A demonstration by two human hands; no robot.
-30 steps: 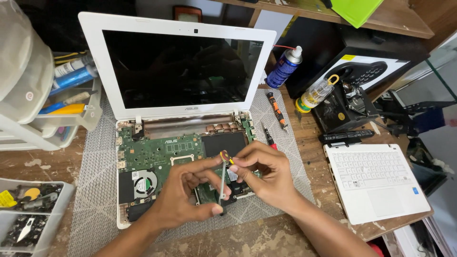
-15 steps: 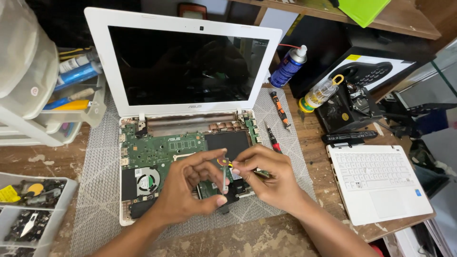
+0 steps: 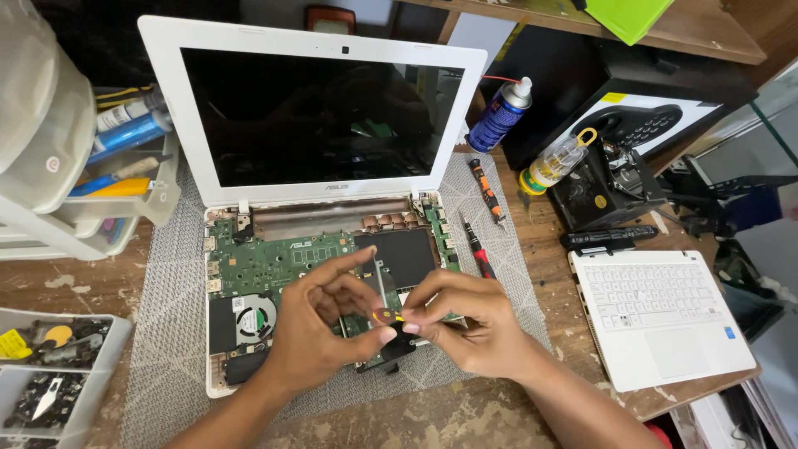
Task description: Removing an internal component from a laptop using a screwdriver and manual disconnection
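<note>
Both hands meet over the opened white laptop, whose green motherboard lies bare on a grey mesh mat. The left hand and right hand pinch together on a small tool with an orange-yellow tip; its shaft is hidden by the fingers. A blue spray can stands behind, beside a clear bottle with a yellow cap. A white keyboard panel lies right; a yellow label sits in the parts tray, cut off at left
</note>
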